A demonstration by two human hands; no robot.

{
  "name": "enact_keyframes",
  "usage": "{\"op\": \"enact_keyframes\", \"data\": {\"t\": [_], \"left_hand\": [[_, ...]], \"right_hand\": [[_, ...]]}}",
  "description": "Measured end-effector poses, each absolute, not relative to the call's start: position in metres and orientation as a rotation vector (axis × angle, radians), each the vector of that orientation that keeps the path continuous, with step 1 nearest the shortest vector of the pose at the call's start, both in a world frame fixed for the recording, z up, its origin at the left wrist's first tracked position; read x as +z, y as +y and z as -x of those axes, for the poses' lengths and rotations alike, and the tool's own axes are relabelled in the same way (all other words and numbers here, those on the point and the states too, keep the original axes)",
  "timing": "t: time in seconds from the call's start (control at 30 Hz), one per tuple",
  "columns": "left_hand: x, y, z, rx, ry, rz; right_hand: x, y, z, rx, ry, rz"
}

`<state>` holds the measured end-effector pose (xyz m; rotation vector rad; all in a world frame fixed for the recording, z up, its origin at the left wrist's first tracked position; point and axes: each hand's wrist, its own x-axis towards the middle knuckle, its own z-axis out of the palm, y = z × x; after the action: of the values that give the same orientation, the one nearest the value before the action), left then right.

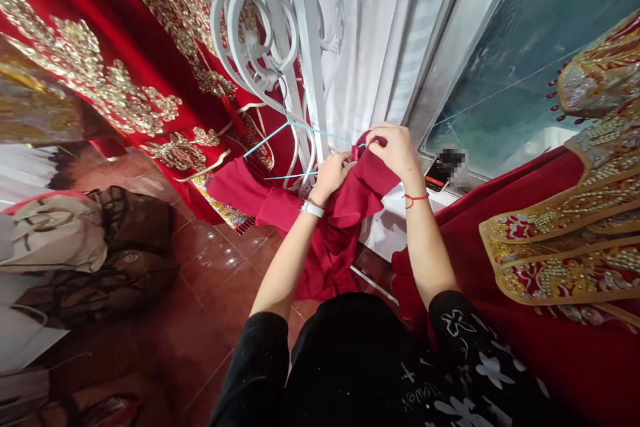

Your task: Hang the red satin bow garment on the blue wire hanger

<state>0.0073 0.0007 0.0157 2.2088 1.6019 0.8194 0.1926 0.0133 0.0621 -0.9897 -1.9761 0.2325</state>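
Observation:
A plain dark red garment (345, 213) hangs from a light blue wire hanger (273, 135) hooked on a white scrolled metal grille (260, 33). My left hand (331, 172) is closed on the red cloth near the hanger's right end; a white band circles its wrist. My right hand (395, 149) pinches the top fold of the same cloth just beside it, with a red string on that wrist. The fingers of both hands are curled into the fabric.
Red gold-embroidered robes hang at upper left (100, 73) and lie at right (565, 240). A phone (437, 173) rests on the white sill by a glass pane (525, 60). Pale and dark bags (75, 240) sit on the reddish tiled floor at left.

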Motion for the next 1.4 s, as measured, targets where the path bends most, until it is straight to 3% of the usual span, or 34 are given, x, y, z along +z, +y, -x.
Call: {"op": "enact_keyframes", "data": {"t": [0.13,0.33,0.53,0.73,0.83,0.93,1.03,1.4], "left_hand": [[0.011,0.009,-0.003,0.919,1.473,-2.150],[-0.001,-0.037,0.002,1.538,1.410,-1.862],[-0.031,-0.065,-0.003,1.481,1.425,-1.842],[-0.026,-0.068,0.003,1.446,1.171,-1.810],[-0.009,-0.096,0.028,1.595,1.363,-1.890],[0.009,-0.114,0.068,1.801,1.961,-1.796],[0.019,-0.111,0.111,1.772,2.427,-1.620],[0.019,-0.105,0.166,1.429,2.302,-1.755]], "right_hand": [[0.069,0.003,-0.156,0.333,-2.011,0.860],[0.044,-0.020,-0.163,0.357,-1.669,0.905],[0.005,-0.032,-0.195,0.468,-1.397,0.988],[0.005,-0.042,-0.167,0.443,-1.429,1.096],[0.010,-0.045,-0.137,0.335,-1.636,1.172],[0.009,-0.032,-0.112,0.291,-1.620,1.297],[0.006,-0.008,-0.100,0.248,-1.542,1.337],[0.013,0.023,-0.127,0.201,-1.678,1.395]]}}
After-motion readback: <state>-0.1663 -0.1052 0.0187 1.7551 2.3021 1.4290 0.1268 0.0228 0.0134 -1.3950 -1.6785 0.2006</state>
